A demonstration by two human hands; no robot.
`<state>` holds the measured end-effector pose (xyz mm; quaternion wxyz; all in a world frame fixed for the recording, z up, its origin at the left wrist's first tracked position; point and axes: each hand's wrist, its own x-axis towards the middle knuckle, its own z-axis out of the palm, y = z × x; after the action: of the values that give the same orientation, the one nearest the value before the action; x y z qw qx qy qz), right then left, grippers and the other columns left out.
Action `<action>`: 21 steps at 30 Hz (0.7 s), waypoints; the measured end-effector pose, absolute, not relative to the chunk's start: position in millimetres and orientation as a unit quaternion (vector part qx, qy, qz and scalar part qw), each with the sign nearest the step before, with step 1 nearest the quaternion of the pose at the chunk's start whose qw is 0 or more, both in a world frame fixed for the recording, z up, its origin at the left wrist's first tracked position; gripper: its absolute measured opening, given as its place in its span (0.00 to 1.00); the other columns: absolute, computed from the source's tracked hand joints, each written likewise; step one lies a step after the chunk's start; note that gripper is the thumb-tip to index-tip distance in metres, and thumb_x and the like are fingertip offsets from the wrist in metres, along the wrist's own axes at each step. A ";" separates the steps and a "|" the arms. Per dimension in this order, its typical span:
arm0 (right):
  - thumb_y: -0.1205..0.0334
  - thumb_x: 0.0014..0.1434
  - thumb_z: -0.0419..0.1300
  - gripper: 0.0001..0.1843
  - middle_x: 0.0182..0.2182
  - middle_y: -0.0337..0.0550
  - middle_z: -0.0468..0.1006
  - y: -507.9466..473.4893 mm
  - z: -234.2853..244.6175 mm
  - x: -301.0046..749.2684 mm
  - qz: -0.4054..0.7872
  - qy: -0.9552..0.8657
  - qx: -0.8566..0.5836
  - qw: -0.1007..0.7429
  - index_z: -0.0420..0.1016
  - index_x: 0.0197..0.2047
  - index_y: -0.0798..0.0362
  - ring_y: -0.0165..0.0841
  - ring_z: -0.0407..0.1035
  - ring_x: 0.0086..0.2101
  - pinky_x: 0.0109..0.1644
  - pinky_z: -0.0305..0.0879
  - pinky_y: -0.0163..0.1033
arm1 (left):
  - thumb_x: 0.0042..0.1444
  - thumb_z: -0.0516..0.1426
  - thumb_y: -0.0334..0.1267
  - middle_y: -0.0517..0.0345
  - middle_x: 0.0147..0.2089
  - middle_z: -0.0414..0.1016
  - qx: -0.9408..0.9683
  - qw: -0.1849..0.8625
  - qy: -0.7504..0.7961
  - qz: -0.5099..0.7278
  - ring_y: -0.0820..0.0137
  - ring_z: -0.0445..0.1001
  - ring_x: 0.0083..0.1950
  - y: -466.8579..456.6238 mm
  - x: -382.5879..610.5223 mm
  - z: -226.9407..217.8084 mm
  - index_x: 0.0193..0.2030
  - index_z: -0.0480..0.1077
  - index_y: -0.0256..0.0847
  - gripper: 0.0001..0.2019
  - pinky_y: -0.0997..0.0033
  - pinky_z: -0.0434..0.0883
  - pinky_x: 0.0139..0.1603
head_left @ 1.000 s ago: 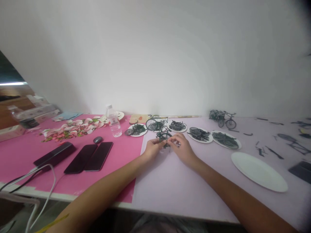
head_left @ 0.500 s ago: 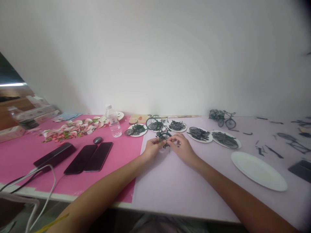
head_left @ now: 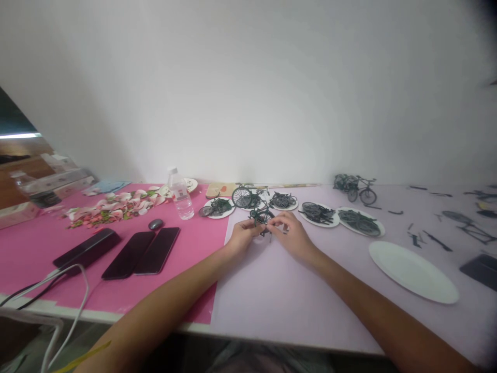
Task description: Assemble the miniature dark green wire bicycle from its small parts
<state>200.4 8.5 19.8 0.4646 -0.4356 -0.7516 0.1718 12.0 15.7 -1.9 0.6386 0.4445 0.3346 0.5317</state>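
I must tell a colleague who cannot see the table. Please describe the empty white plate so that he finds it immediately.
Start at the lilac mat that covers the right part of the table. A row of small white plates with dark bicycle parts runs along its far side; follow it to the right and nearer. The empty white plate lies there, larger than the others and the only one with nothing on it.

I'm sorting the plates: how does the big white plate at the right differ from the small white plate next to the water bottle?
The large white oval paper plate is bare, while the small round white plate by the clear plastic water bottle carries dark green model bicycle parts. The large plate lies on the pale lilac mat, nearer the table edge; the small one sits at the pink mat's border, nearer the wall. Both are white and lie flat.
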 end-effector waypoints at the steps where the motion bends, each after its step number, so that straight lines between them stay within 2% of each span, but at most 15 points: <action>1: 0.57 0.64 0.65 0.05 0.38 0.43 0.75 8.3 20.5 200.5 0.173 -0.751 -0.436 0.464 0.83 0.40 0.46 0.40 0.69 0.43 0.43 0.64 0.43 | 0.44 0.76 0.43 0.47 0.39 0.82 0.445 0.638 0.335 0.531 0.68 0.74 0.36 16.1 11.8 -2.4 0.38 0.82 0.34 0.18 0.70 0.66 0.38; 21: 0.54 0.63 0.66 0.08 0.36 0.44 0.77 11.1 24.0 203.8 0.180 -0.757 -0.441 0.448 0.84 0.39 0.46 0.41 0.70 0.43 0.42 0.64 0.44 | 0.43 0.76 0.44 0.48 0.38 0.82 0.462 0.631 0.332 0.528 0.70 0.74 0.33 20.9 9.7 -8.4 0.37 0.82 0.34 0.19 0.70 0.66 0.38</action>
<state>203.8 11.1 24.0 0.4475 -0.4411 -0.7567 0.1805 9.7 20.9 -8.4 0.6307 0.4617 0.3317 0.5283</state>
